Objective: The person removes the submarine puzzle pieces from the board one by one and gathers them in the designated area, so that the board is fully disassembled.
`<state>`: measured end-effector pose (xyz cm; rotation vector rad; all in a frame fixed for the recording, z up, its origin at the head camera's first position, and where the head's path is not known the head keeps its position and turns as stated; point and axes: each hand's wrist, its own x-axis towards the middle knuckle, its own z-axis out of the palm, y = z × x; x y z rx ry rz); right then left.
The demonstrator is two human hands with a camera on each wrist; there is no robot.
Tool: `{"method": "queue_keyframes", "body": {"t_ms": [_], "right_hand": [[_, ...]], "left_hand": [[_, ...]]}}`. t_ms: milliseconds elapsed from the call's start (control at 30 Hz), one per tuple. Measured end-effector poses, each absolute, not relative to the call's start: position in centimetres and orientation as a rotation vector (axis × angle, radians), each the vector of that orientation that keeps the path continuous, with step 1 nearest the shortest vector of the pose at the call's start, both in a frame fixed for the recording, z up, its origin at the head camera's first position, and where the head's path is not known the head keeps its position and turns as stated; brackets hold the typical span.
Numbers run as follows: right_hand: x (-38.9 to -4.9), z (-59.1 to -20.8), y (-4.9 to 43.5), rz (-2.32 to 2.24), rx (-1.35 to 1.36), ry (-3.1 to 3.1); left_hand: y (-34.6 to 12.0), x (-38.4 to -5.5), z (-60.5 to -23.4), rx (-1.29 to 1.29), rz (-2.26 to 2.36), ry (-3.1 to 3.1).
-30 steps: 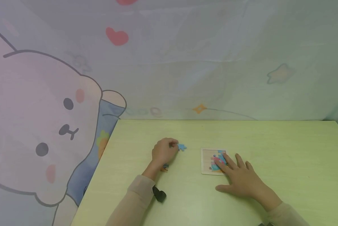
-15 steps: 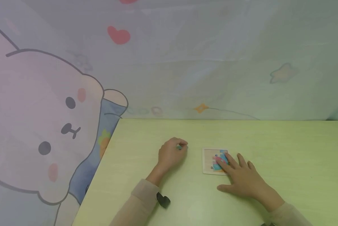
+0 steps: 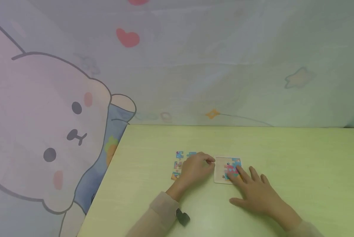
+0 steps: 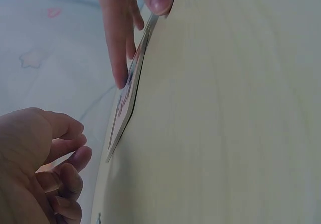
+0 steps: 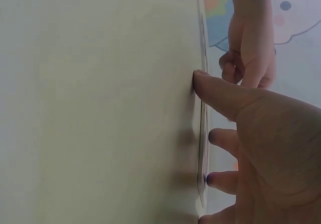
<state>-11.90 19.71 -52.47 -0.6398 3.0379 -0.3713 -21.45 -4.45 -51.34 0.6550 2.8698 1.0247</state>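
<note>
In the head view my left hand [image 3: 196, 169] is beside the left edge of a small framed puzzle board [image 3: 219, 179]. Its fingers are curled and the thumb is near the fingertips. No puzzle piece shows between them in the left wrist view, though the grip's inside is partly hidden. My right hand [image 3: 255, 192] lies with spread, fairly straight fingers over the board's right side, index fingertip on the fitted pink and blue pieces [image 3: 230, 169]. Left of the board lie loose puzzle pieces: a blue one [image 3: 180, 154], a brownish one [image 3: 178, 165], a teal-orange one [image 3: 175, 175] and another blue one [image 3: 191, 153].
The pale yellow-green table [image 3: 298, 158] runs back to a printed curtain [image 3: 224, 65] with a large cartoon animal at left. A black strap end [image 3: 183, 217] hangs from my left cuff. My left forearm crosses in front of the loose pieces.
My left hand has moved right, from over the loose pieces to the board's left edge, uncovering the pieces. The right hand stays on the board. The view has shifted slightly.
</note>
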Motion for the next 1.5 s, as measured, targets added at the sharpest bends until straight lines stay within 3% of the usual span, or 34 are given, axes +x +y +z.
{"method": "queue_keyframes", "body": {"t_ms": [700, 1500], "right_hand": [[-10.7, -52.5, 19.8, -0.353, -0.672, 3.063], [-10.6, -52.2, 19.8, -0.347, -0.676, 3.054]], "left_hand": [[0.4, -22.0, -53.3, 0.654, 0.845, 2.833], [1.0, -21.5, -52.8, 0.561, 0.924, 2.796]]}}
